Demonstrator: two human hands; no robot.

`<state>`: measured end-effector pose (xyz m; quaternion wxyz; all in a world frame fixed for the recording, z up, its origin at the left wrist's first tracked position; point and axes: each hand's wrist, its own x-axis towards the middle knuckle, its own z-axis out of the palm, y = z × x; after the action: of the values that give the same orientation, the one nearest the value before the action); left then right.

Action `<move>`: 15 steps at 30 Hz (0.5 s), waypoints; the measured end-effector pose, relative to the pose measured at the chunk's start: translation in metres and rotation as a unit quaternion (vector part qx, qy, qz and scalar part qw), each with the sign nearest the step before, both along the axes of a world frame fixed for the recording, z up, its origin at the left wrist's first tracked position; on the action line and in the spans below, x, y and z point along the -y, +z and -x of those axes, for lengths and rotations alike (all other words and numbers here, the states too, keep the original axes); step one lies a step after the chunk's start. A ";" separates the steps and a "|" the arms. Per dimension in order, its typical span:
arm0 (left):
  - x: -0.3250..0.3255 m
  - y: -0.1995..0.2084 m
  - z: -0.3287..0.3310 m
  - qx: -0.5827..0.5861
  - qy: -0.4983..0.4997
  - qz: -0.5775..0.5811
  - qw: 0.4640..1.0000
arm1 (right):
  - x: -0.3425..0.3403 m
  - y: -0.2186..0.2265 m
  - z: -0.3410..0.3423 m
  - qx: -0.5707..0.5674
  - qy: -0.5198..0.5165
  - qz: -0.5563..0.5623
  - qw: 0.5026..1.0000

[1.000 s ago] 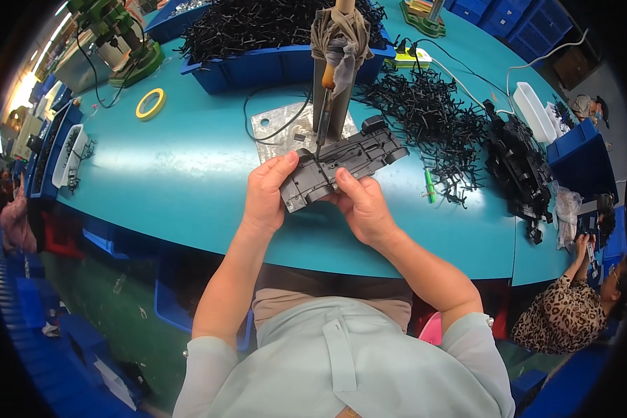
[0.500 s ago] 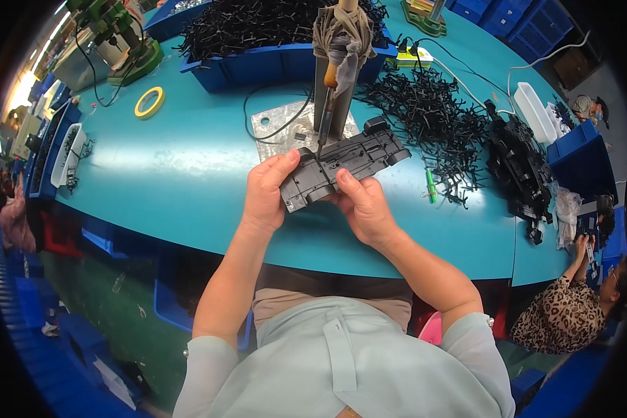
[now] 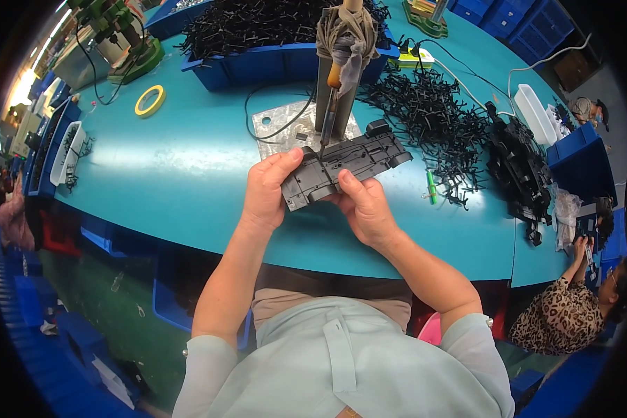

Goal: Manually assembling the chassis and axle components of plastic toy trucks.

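Note:
Both my hands grip a black plastic toy-car chassis (image 3: 359, 159), tilted so its right end lies farther away. My left hand (image 3: 268, 187) is closed on its left end, thumb on top. The right hand (image 3: 364, 209) holds its near edge around the middle, with the thumb on top and the fingers hidden underneath. A soldering iron (image 3: 329, 104) hangs point down on an upright metal post, its handle bound with cloth (image 3: 346, 38). Its tip meets or nearly meets the chassis between my hands; I cannot tell which. Behind lies a metal plate (image 3: 268, 125).
A blue bin (image 3: 223, 75) heaped with thin black parts stands behind the post. More loose black parts (image 3: 432, 104) and a green pen-like tool (image 3: 431, 187) lie right, beside stacked black chassis (image 3: 519, 167). Yellow tape (image 3: 150, 101) lies left. A co-worker (image 3: 561, 313) sits at the right.
Almost nothing differs; the chassis and my hands have shifted only very slightly, and the grip is the same.

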<state>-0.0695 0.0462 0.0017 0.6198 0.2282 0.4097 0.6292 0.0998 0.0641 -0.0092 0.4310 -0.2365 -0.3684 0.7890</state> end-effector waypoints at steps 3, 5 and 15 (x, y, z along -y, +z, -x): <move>0.000 0.005 0.000 -0.007 -0.003 -0.004 1.000 | 0.001 0.002 0.001 -0.002 0.000 0.004 1.000; 0.000 0.001 0.002 -0.025 -0.011 -0.006 1.000 | 0.001 0.002 0.000 -0.004 0.002 0.003 1.000; 0.000 0.011 0.000 -0.026 -0.013 0.001 1.000 | 0.002 0.002 0.000 -0.012 0.004 0.010 1.000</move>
<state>-0.0694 0.0464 0.0129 0.6173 0.2492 0.4235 0.6144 0.0995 0.0619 -0.0069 0.4296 -0.2300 -0.3562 0.7973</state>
